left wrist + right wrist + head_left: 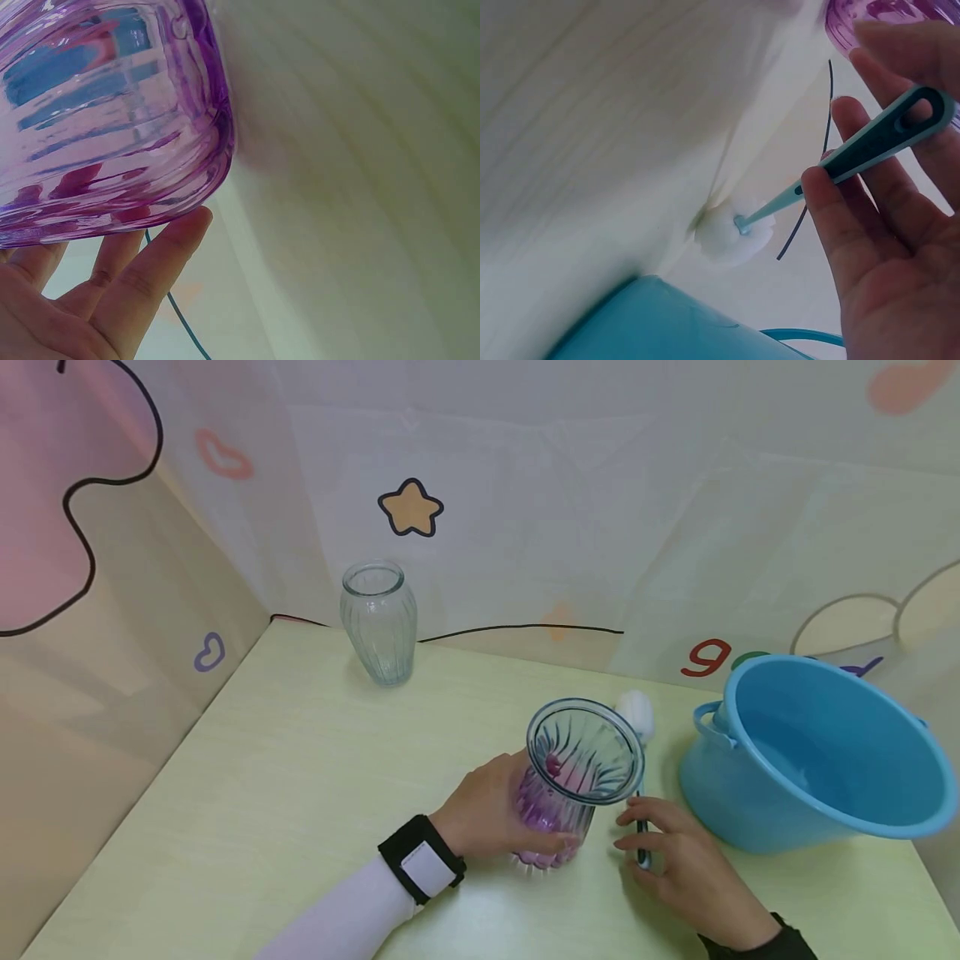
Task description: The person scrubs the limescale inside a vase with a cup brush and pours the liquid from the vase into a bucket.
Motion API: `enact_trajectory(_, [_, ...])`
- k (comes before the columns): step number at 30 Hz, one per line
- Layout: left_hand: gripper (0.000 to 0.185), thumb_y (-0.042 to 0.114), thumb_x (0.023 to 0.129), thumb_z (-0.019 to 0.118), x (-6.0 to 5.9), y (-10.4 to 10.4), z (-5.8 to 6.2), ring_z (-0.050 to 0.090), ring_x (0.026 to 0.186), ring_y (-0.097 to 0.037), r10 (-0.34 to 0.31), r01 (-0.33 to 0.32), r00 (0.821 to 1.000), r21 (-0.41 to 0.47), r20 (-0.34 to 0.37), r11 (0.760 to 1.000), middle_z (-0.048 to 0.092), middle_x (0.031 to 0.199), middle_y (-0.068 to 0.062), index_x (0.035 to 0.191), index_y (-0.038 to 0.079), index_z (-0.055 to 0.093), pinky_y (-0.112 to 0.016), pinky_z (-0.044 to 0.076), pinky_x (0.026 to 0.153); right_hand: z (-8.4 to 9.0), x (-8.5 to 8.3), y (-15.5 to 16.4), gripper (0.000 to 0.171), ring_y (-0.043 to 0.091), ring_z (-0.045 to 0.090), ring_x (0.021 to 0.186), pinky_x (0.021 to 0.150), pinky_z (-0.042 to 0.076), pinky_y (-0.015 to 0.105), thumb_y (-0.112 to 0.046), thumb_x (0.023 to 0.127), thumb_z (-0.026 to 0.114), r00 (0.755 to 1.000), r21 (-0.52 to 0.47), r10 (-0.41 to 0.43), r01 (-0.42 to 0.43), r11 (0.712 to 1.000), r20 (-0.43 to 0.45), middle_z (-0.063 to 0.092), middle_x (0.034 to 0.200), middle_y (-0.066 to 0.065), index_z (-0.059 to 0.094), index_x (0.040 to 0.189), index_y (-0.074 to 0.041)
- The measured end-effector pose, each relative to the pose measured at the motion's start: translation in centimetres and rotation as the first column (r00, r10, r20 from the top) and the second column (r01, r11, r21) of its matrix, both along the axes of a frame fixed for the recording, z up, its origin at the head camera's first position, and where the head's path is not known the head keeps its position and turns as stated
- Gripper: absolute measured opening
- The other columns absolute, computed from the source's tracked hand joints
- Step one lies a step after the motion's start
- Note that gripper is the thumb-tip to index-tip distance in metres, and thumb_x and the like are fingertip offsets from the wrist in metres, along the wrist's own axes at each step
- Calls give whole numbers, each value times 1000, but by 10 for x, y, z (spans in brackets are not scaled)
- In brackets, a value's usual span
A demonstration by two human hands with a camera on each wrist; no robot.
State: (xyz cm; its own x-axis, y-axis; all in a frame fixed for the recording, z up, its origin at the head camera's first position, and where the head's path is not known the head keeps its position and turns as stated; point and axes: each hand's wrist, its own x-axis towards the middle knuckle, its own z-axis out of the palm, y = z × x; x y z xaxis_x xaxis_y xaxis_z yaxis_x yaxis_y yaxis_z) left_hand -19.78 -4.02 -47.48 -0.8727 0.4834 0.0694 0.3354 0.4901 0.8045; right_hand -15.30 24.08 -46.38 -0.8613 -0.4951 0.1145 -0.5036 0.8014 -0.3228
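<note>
A purple ribbed glass vase (558,785) stands near the table's front, its wide mouth tilted toward me. My left hand (495,814) grips its lower body, thumb in front. In the left wrist view the vase (105,120) fills the top left, with my fingers (150,262) under it. My right hand (675,860), just right of the vase, pinches the teal handle of a brush (642,843). Its white sponge head (636,714) rests on the table behind the vase. The right wrist view shows the brush (877,142) held between thumb and fingers (817,187).
A blue plastic bucket (825,752) sits tilted at the right, close to my right hand. A clear ribbed glass vase (378,622) stands at the back left near the curtain wall. The pale green table (262,793) ends at walls on the left and back.
</note>
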Motion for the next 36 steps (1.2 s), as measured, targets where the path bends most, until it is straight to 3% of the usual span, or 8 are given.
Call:
enact_trajectory(7, [78,66,68,88,1,0,2,63,113,-6,2,-2,1000,-4,1,1000,66,121,15,131,37,52,-36,56,98,-4,-2,2,24,27,59,127,103,52,57,-11,71,94,1000,24,28,-28,999,-5,68,116,-8,82,87,-24])
enact_trajectory(15, [78,66,68,89,0,0,3,63,113,-6,5,-5,1000,-16,14,1000,65,121,16,131,39,51,-35,56,98,-4,-2,4,22,26,58,125,102,53,55,-18,70,96,1000,44,4,-5,999,30,67,121,-6,82,85,-27])
enact_trajectory(21, [79,67,68,88,0,0,2,63,112,-6,6,-6,1000,-17,18,1000,65,121,16,132,39,51,-35,56,97,-6,-2,6,21,20,59,116,98,55,49,-20,70,96,1000,47,-2,1,999,27,68,118,-7,82,84,-27])
enact_trajectory(27, [78,65,68,90,1,1,2,63,111,-5,7,-7,999,-4,39,1000,65,119,17,130,39,52,-34,56,96,-7,-3,11,22,20,60,111,97,56,48,-8,76,89,995,52,-46,41,998,91,68,114,-6,81,86,-26])
enact_trajectory(36, [78,64,69,89,1,1,2,63,113,-5,0,1,999,-7,39,1000,65,121,16,132,38,52,-34,56,97,-11,-9,21,49,28,64,116,101,53,58,18,77,74,984,-9,-95,97,995,151,72,118,-4,78,89,-29])
